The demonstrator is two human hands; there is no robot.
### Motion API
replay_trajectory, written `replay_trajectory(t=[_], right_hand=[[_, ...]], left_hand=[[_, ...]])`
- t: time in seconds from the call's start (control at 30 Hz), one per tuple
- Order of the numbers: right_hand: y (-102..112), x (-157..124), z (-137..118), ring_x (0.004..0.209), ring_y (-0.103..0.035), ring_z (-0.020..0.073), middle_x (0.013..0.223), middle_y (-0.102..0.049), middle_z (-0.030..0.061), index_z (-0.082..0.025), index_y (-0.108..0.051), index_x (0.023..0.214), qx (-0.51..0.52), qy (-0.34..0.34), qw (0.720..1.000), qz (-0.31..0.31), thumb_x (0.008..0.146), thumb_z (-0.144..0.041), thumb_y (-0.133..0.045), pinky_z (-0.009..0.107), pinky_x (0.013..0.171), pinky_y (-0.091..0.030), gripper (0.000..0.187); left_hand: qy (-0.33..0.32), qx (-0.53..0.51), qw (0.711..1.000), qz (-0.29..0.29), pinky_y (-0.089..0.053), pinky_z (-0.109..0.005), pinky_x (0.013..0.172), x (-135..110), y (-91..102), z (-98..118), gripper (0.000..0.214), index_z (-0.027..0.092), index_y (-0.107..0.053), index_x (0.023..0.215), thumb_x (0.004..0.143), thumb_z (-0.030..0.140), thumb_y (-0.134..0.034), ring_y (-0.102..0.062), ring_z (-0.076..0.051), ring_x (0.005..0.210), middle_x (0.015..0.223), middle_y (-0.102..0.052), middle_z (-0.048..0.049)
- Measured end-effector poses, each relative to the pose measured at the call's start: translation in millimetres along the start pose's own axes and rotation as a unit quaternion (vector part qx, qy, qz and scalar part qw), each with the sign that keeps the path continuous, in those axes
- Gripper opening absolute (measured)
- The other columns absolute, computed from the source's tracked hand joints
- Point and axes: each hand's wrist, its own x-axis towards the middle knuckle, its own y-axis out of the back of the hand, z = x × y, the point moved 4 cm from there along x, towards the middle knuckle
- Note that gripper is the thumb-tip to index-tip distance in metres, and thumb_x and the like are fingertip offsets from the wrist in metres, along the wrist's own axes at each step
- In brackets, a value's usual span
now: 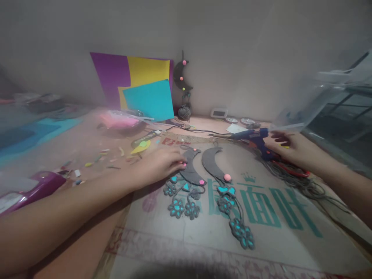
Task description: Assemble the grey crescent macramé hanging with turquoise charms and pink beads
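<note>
My left hand (167,164) reaches over a grey felt-like crescent (190,166), thumb and fingers pinched at a small pink bead (185,165) on its edge. Another pink bead (201,182) sits at its lower tip, and grey cord flowers with turquoise filling (176,209) hang below. Beside it lies a second crescent (212,162) with a coral-pink ball (227,177) and a paw-like cord piece (242,233). My right hand (286,145) is at the back of a blue glue gun (258,141), fingers apart and not wrapped round its handle. The gun's nozzle points left.
A printed board (203,240) lies under the crescents. Grey cord (302,184) is heaped at right. Purple, yellow and turquoise sheets (149,99) lean on the wall near a hanging crescent (181,75). Small scraps and a purple tool (40,188) lie at left.
</note>
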Motion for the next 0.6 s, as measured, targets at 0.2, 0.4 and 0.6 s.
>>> replay_trajectory(t=[0.2,0.4,0.6], right_hand=[[-6.9,-10.7,-40.7,0.106,-0.062,0.0287,0.117,-0.067,0.0232,-0.014,-0.062,0.117,-0.006,0.012,0.999,-0.03,0.092,-0.045,-0.054,0.037,0.088,-0.042,0.041],[-15.0,-0.6,-40.0,0.097,-0.062,0.0242,0.109,-0.07,0.017,-0.016,-0.066,0.104,0.072,-0.023,0.997,-0.029,0.089,-0.038,-0.059,0.035,0.085,-0.042,0.027],[-3.3,-15.1,-56.4,0.058,-0.053,0.0137,0.069,-0.061,0.0058,-0.02,-0.056,0.095,0.172,-0.108,0.979,0.015,0.088,-0.034,-0.059,0.03,0.057,-0.039,0.016]], left_hand=[[0.024,-0.022,0.999,0.0,-0.042,-0.026,0.07,1.4,-1.7,0.6,0.016,0.019,-0.068,0.088,0.093,0.026,-0.054,-0.064,-0.018,0.079,0.086,-0.072,-0.0038],[0.105,-0.088,0.991,-0.012,-0.043,-0.027,0.072,2.8,9.0,-4.7,0.022,0.02,-0.066,0.089,0.094,0.031,-0.047,-0.063,-0.019,0.083,0.09,-0.071,-0.0023],[0.093,-0.05,0.994,-0.037,-0.046,-0.03,0.081,4.4,5.0,-4.7,0.024,0.02,-0.07,0.097,0.092,0.025,-0.047,-0.066,-0.021,0.091,0.1,-0.075,-0.0041]])
